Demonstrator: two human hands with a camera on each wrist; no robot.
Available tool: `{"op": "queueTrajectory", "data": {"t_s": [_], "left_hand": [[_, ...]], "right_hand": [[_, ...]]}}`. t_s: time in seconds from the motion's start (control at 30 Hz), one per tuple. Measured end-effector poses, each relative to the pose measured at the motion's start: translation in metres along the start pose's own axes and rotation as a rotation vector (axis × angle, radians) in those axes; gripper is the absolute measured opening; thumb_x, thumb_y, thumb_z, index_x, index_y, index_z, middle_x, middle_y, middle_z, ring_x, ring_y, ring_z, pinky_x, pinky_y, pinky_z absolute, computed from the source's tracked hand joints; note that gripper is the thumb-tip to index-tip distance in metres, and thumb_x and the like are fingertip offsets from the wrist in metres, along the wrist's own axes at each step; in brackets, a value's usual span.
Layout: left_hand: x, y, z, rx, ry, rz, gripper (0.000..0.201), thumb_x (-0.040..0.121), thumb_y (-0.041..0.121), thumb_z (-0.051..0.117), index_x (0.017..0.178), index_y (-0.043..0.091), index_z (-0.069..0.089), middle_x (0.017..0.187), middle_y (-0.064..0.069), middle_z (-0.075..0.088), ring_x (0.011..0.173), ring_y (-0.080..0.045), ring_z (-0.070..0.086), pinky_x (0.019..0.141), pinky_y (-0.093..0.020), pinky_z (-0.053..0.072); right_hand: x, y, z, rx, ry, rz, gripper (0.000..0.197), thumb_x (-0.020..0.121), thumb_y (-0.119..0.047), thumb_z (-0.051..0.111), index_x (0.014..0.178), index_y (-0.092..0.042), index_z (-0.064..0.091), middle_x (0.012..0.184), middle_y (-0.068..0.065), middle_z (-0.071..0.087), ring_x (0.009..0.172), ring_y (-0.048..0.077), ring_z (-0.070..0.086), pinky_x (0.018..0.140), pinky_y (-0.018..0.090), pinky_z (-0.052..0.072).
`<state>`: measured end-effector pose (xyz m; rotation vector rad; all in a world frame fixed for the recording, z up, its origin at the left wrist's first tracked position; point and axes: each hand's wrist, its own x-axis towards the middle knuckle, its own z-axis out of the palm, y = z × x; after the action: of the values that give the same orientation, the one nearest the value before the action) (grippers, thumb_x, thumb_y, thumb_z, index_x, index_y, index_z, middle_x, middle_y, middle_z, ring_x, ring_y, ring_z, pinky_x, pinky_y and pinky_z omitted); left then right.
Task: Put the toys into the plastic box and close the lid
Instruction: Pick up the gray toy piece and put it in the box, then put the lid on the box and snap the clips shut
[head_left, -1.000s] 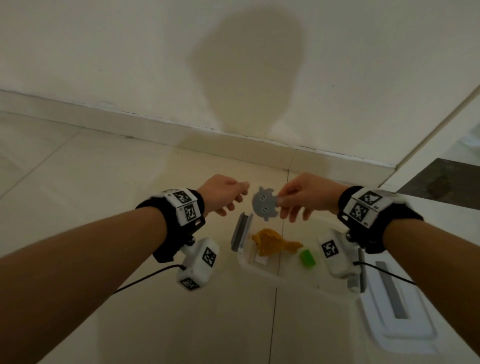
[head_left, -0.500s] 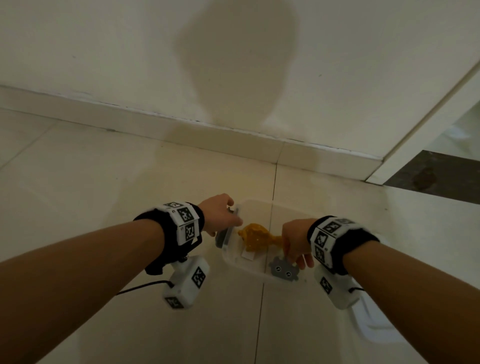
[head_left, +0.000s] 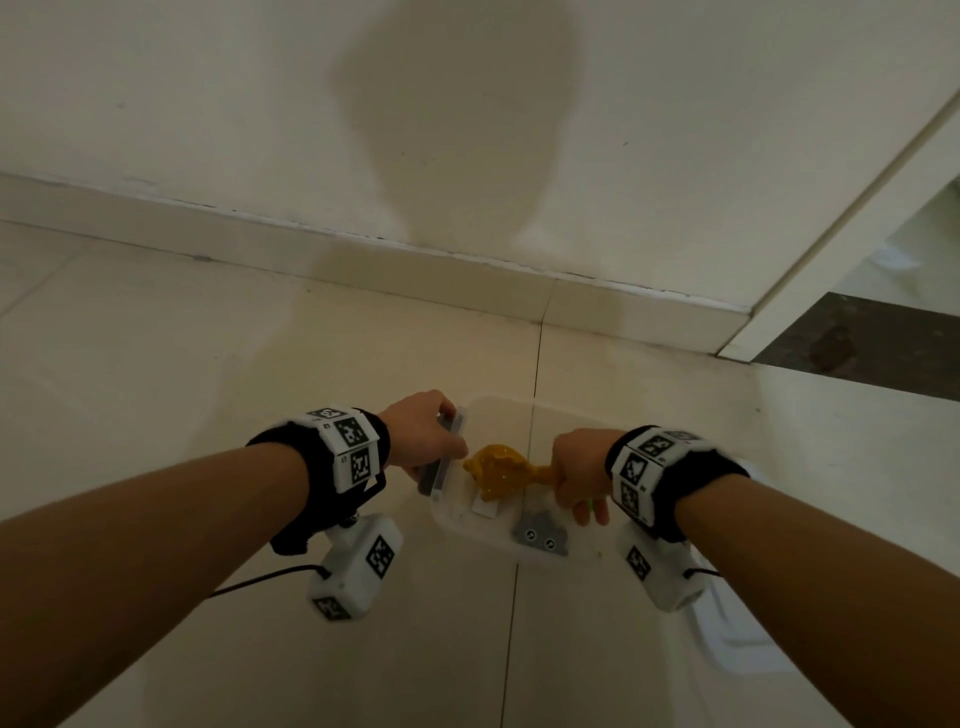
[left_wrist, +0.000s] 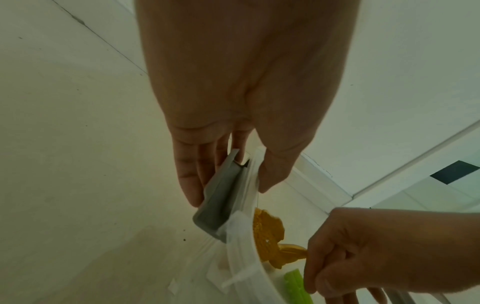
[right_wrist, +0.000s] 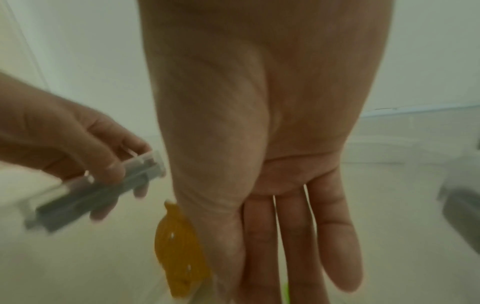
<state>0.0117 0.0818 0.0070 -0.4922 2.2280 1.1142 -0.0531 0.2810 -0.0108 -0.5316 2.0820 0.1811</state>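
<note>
Three toys lie inside one clear plastic box (head_left: 566, 415), which stands on the tiled floor (head_left: 208, 415).

**Left to right**
- The left hand (head_left: 423, 441) is at the 9 o'clock end of the box. Its fingers are behind the grey latch (left_wrist: 221, 197) and its thumb is over the rim, so the latch and wall are pinched between them.
- The yellow toy (head_left: 496, 470) lies flat toward 9 o'clock on the box bottom.
- The grey toy (head_left: 537, 530) rests against the 6 o'clock wall.
- The right hand (head_left: 579, 473) reaches in at 3 o'clock. The wrist view shows its fingers straight and holding nothing. Whether the thumb touches the green toy (left_wrist: 296, 286) beside it cannot be determined.
- The lid (head_left: 737, 639) lies on the floor at 4 o'clock from the box, just beside it and partly hidden by the right wrist.

**Handling (judgement)**
- The toys look like thin, rigid plastic pieces. They are probably light and not fragile, so a fingertip pinch at an edge should be enough.
- The box wall is thin and probably flexes. It is best steadied at the latch end, as it is held now.
- The lid is broad and flat. It is best held with both hands at its short ends, lowered level, then pressed until the latches engage.

**Count**
- Toys: three, all in the box.
- Box: one.
- Lid: one, not yet fitted.
- Latches clearly visible: one.
</note>
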Motion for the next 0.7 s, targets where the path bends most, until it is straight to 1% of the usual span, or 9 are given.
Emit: {"op": "queueTrajectory", "data": {"t_s": [0.07,0.13,0.23,0.3,0.4,0.5,0.57,0.63,0.7], "left_hand": [[-0.001,0.000,-0.001,0.006,-0.005,0.001,0.057,0.090,0.021,0.066,0.139,0.013,0.039,0.116,-0.007,0.046,0.095,-0.029,0.060,0.079,-0.040,0.060],[-0.002,-0.002,-0.001,0.014,-0.002,-0.002,0.056,0.090,0.021,0.066,0.139,0.013,0.039,0.117,-0.007,0.047,0.096,-0.029,0.060,0.080,-0.040,0.060],[-0.002,-0.004,-0.001,0.013,-0.011,-0.016,0.054,0.091,0.021,0.065,0.138,0.013,0.039,0.117,-0.008,0.047,0.097,-0.030,0.060,0.081,-0.041,0.059],[-0.002,-0.005,-0.001,0.003,-0.009,-0.016,0.052,0.092,0.023,0.063,0.137,0.013,0.039,0.117,-0.008,0.048,0.099,-0.029,0.059,0.080,-0.040,0.059],[0.000,0.000,0.002,-0.017,0.033,0.001,0.050,0.093,0.030,0.060,0.136,0.015,0.040,0.124,-0.009,0.052,0.104,-0.029,0.057,0.082,-0.040,0.057],[0.004,0.007,0.005,0.000,0.076,-0.001,0.050,0.094,0.033,0.058,0.138,0.016,0.041,0.118,-0.006,0.051,0.106,-0.029,0.055,0.087,-0.040,0.052],[0.009,0.014,0.007,0.026,0.105,0.009,0.050,0.094,0.033,0.057,0.138,0.016,0.042,0.115,-0.005,0.050,0.106,-0.028,0.055,0.090,-0.040,0.049],[0.012,0.021,0.010,0.059,0.136,0.029,0.046,0.095,0.032,0.055,0.136,0.015,0.045,0.114,-0.005,0.052,0.103,-0.027,0.055,0.088,-0.036,0.046],[0.015,0.025,0.014,0.120,0.156,0.046,0.041,0.097,0.030,0.049,0.133,0.011,0.049,0.125,-0.009,0.055,0.108,-0.028,0.055,0.089,-0.034,0.043]], "right_hand": [[-0.010,0.005,-0.011,0.197,-0.037,-0.040,0.028,0.096,-0.019,0.060,0.105,0.004,0.074,0.096,0.010,0.079,0.086,0.027,0.077,0.069,0.030,0.060],[-0.022,0.016,-0.026,0.411,0.020,-0.094,0.028,0.095,-0.023,0.062,0.105,0.000,0.074,0.092,0.008,0.080,0.084,0.023,0.077,0.066,0.028,0.057],[-0.045,0.048,-0.046,0.737,0.283,-0.109,0.030,0.094,-0.032,0.066,0.095,-0.003,0.074,0.077,0.008,0.079,0.070,0.020,0.075,0.060,0.027,0.053],[-0.052,0.076,-0.051,0.879,0.484,-0.020,0.031,0.093,-0.033,0.066,0.086,-0.003,0.073,0.062,0.007,0.074,0.060,0.020,0.072,0.053,0.026,0.049],[-0.055,0.113,-0.039,0.827,0.634,0.198,0.032,0.094,-0.030,0.063,0.078,-0.004,0.070,0.051,0.003,0.068,0.047,0.017,0.066,0.045,0.021,0.045],[-0.051,0.135,-0.013,0.716,0.522,0.374,0.029,0.095,-0.027,0.061,0.083,-0.001,0.069,0.065,0.008,0.070,0.048,0.018,0.065,0.036,0.016,0.042],[-0.046,0.147,0.008,0.604,0.410,0.447,0.027,0.093,-0.027,0.064,0.095,0.000,0.067,0.078,0.011,0.073,0.057,0.022,0.068,0.042,0.020,0.048],[-0.041,0.157,0.027,0.442,0.341,0.501,0.032,0.090,-0.029,0.066,0.107,-0.003,0.063,0.101,0.014,0.073,0.078,0.026,0.072,0.060,0.029,0.057],[-0.037,0.163,0.045,0.288,0.299,0.533,0.042,0.091,-0.031,0.066,0.122,-0.004,0.060,0.122,0.015,0.068,0.105,0.028,0.069,0.080,0.031,0.055]]}}
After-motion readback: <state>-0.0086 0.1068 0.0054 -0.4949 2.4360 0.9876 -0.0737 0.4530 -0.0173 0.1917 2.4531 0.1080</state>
